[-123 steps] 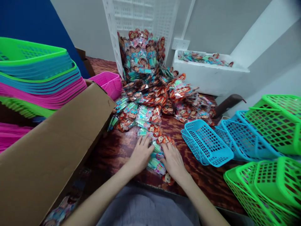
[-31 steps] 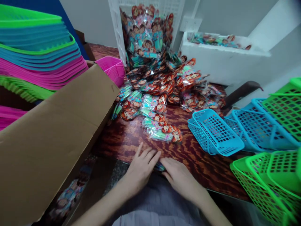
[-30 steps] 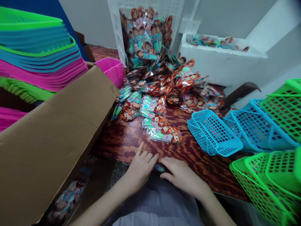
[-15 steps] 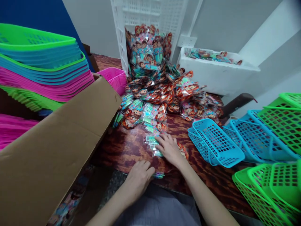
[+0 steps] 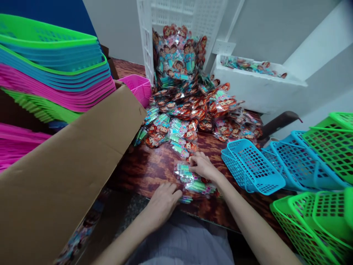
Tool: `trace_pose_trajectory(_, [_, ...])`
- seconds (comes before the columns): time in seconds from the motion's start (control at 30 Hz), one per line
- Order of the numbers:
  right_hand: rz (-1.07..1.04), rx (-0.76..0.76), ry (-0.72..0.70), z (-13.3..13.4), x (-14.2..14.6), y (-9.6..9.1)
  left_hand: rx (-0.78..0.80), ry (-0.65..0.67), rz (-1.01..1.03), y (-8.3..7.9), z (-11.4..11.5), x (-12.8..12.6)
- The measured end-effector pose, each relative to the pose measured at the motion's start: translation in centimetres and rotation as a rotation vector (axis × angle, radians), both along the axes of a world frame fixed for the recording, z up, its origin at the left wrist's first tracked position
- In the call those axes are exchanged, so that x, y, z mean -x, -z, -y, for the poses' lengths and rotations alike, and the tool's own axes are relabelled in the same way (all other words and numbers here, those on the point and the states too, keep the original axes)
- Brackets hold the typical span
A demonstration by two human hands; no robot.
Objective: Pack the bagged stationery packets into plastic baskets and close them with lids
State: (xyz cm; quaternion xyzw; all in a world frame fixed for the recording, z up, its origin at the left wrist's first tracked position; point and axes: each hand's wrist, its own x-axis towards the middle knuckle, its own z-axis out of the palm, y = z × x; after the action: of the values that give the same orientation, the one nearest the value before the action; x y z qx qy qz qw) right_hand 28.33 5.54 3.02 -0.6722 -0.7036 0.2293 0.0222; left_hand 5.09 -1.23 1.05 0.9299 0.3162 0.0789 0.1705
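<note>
My left hand rests near the table's front edge, its fingers curled and the thumb against a small packet of coloured sticks, mostly hidden by the hand. My right hand is bent over clear packets in front of me, fingertips closed on the edge of a clear packet with pale green sticks. Another such packet lies just below my right hand. Beyond it, a short row of clear packets with red-haired cartoon figures leads up to the big heap.
A cardboard box with stacked coloured baskets stands at left. Blue baskets and green baskets line the right. Behind the heap are a white crate, a white foam box and a pink basket.
My right hand has shifted slightly up and right, its fingers now more bent. A green-stick packet below it has come into view. My left hand has moved up slightly with its small packet.
</note>
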Motion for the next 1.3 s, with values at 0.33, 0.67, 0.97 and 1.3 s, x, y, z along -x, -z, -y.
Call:
trace_pose_trajectory(0.33, [0.036,0.074,0.017,1.1,0.2,-0.5,0.031,0.0,0.01,0.0,-0.1,-0.4])
trace_pose_trajectory(0.67, [-0.043,0.027,0.006,2.4,-2.5,-1.8,0.044,-0.013,0.004,-0.2,0.4,0.1])
trace_pose_trajectory(0.97, [0.268,-0.304,-0.172,6.1,1.4,-1.5,-0.01,0.001,0.047,0.1,0.2,-0.1])
trace_pose_trajectory(1.3, [-0.206,-0.007,-0.007,12.3,3.2,-2.5,-0.146,-0.018,0.265,0.5,1.9,1.2])
